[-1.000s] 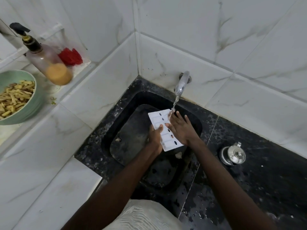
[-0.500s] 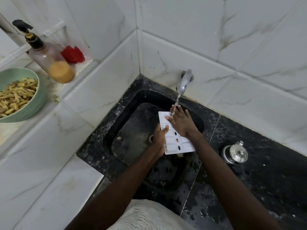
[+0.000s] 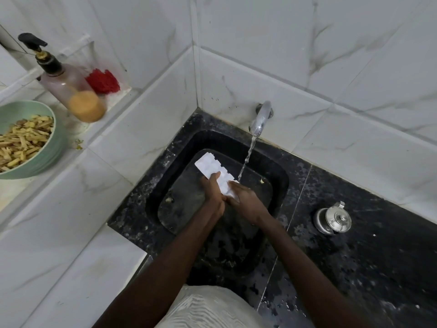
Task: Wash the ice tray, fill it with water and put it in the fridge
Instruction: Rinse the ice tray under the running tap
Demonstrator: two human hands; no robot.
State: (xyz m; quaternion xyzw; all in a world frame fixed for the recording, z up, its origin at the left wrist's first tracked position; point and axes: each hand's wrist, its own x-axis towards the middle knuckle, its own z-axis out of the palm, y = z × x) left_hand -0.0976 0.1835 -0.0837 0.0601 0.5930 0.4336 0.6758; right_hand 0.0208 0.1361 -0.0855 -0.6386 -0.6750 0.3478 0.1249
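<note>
A white ice tray (image 3: 212, 169) is held over the black sink (image 3: 279, 183), turned so its bumpy underside faces up and its far end points up-left. My left hand (image 3: 212, 192) grips its middle from the left. My right hand (image 3: 243, 200) holds its near end from the right. Water runs from the chrome tap (image 3: 260, 119) in a thin stream (image 3: 247, 157) that falls just right of the tray, beside my right hand.
A green bowl of cut yellow strips (image 3: 26, 140), a pump bottle with orange liquid (image 3: 68, 88) and a red scrubber (image 3: 102, 81) stand on the white ledge at left. A small steel lidded pot (image 3: 333, 218) sits on the wet black counter at right.
The tray has been flipped over and swung to the left, out from under the stream. My right hand moved from on top of the tray to its near end.
</note>
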